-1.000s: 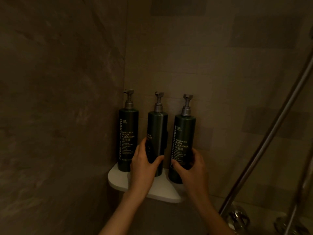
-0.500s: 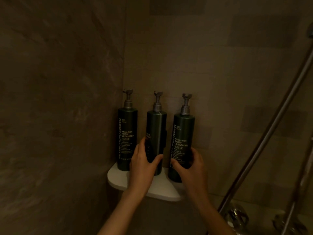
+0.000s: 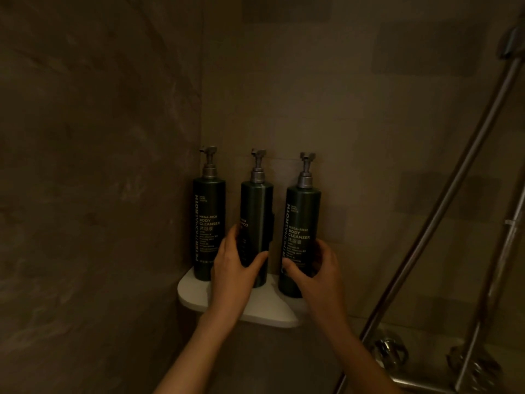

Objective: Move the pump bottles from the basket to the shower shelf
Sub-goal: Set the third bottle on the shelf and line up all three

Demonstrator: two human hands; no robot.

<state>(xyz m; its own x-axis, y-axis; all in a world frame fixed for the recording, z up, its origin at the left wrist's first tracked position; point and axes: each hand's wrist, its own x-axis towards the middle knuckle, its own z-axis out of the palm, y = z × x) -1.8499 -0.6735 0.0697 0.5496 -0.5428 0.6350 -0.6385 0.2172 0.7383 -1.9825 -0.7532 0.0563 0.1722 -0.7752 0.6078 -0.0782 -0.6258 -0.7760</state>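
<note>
Three dark green pump bottles with grey pump heads stand upright on a white corner shelf (image 3: 196, 291) in the shower. The left bottle (image 3: 208, 223) stands free against the left wall. My left hand (image 3: 234, 268) is wrapped around the lower part of the middle bottle (image 3: 257, 206), whose label is turned partly away. My right hand (image 3: 316, 275) grips the lower part of the right bottle (image 3: 302, 220), labelled body cleanser. Both held bottles rest on the shelf. No basket is in view.
Tiled walls meet in the corner behind the shelf. A metal shower rail (image 3: 443, 206) slants up at the right, with a second bar beside it. Chrome tap fittings (image 3: 389, 351) sit low at the right.
Almost nothing differs: both hands stay on the same two bottles. The view has shifted slightly.
</note>
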